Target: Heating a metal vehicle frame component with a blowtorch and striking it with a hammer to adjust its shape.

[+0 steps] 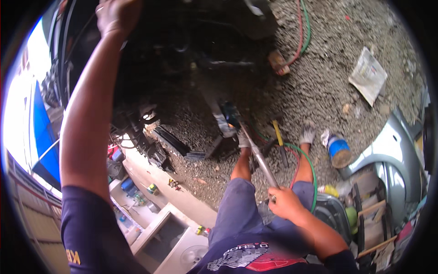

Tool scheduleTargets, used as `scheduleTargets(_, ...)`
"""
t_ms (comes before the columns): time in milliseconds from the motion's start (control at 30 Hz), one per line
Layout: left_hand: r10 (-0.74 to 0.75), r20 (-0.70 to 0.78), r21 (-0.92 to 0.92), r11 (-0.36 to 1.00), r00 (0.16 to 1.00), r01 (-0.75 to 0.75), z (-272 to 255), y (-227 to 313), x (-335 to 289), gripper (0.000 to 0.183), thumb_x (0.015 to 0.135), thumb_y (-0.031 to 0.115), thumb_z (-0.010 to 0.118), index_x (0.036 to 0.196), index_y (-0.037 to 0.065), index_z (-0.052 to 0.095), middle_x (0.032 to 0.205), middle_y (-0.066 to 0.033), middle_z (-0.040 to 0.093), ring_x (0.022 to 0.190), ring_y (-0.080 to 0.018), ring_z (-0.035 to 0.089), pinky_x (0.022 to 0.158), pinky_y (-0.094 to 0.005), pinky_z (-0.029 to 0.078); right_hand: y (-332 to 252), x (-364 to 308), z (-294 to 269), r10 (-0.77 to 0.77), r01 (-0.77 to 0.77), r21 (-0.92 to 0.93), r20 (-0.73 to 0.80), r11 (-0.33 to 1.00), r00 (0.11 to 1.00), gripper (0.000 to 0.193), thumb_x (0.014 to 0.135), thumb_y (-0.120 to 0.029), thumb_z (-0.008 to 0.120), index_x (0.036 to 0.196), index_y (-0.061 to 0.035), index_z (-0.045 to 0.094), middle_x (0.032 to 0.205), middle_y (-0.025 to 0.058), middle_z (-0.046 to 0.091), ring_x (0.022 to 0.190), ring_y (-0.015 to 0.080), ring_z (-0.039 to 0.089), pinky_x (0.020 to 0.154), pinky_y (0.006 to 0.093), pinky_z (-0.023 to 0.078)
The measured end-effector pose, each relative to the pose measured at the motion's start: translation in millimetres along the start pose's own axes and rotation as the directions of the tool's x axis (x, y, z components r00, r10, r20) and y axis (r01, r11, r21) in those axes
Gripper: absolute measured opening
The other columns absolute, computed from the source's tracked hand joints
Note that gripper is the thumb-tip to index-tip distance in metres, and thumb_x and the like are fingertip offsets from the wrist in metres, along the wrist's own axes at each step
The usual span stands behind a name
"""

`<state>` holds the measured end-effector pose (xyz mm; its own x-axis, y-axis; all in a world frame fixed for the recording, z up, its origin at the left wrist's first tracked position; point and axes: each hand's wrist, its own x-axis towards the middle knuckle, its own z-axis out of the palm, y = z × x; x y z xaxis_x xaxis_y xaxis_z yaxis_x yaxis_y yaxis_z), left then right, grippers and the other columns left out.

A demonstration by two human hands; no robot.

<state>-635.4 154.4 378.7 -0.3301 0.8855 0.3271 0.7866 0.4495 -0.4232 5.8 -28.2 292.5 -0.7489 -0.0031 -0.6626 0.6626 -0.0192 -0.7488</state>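
My right hand (286, 203) is closed round the near end of a long metal bar (260, 157), which slants down and away between my legs. The bar's far end reaches a dark blue part (230, 114) in the shadow under the dark vehicle body (182, 50). My left arm is raised, and my left hand (117, 17) is up against the vehicle at the top left. Its fingers look curled, but the top edge cuts them off and what they grip is unclear. A yellow-and-black tool (277, 132) lies on the gravel near my right foot.
Green (310, 164) and red hoses run past my right leg. A blue can (338, 148), a grey-green fender (394, 146) and piled parts lie on the right. A white sack (368, 75) rests on gravel farther off. A pale cabinet (169, 228) stands at lower left.
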Motion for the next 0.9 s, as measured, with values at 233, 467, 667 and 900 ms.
scheduleTargets(233,-0.151,0.082,-0.979,0.174,0.985,0.108,-35,-22,-26,0.060,0.095,0.044,0.078,0.147,0.019,0.062,0.133,-0.0166,0.066,0.122,-0.0312,0.062,0.109,-0.0449,0.049,-47,-1,55,0.303,-0.305,0.161,0.037,0.939,0.952,0.016,0.086,-0.007,0.073,0.099,-0.0030,0.067,0.086,0.0205,0.072,0.069,0.0369,0.075,0.064,0.0464,0.059)
scheduleTargets(467,-0.387,0.086,-0.769,0.560,0.918,0.308,-39,-124,-223,0.012,0.097,0.012,0.069,0.106,0.004,0.069,0.095,-0.0149,0.074,0.091,-0.0250,0.073,0.086,-0.0353,0.056,-59,-8,123,0.351,-0.299,0.312,-0.125,0.902,0.928,0.012,0.087,-0.004,0.075,0.096,-0.0030,0.068,0.074,0.0099,0.071,0.065,0.0211,0.075,0.061,0.0367,0.058)
scheduleTargets(667,-0.293,0.580,-0.347,0.755,0.760,0.556,116,-150,-300,0.032,0.095,0.023,0.063,0.119,0.006,0.077,0.114,-0.0248,0.077,0.110,-0.0454,0.074,0.095,-0.0525,0.061,-83,10,161,0.411,-0.343,0.318,-0.178,0.884,0.894,0.014,0.087,-0.003,0.077,0.095,-0.0005,0.067,0.076,0.0086,0.072,0.065,0.0179,0.074,0.060,0.0358,0.059)
scheduleTargets(900,-0.244,0.501,-0.340,0.827,0.830,0.448,207,-103,-269,0.026,0.101,0.017,0.056,0.114,0.009,0.078,0.111,-0.0207,0.079,0.104,-0.0360,0.078,0.090,-0.0538,0.063,-80,3,176,0.429,-0.379,0.240,-0.210,0.894,0.879,0.013,0.088,-0.007,0.079,0.096,-0.0017,0.071,0.077,0.0078,0.075,0.067,0.0163,0.076,0.064,0.0342,0.061)
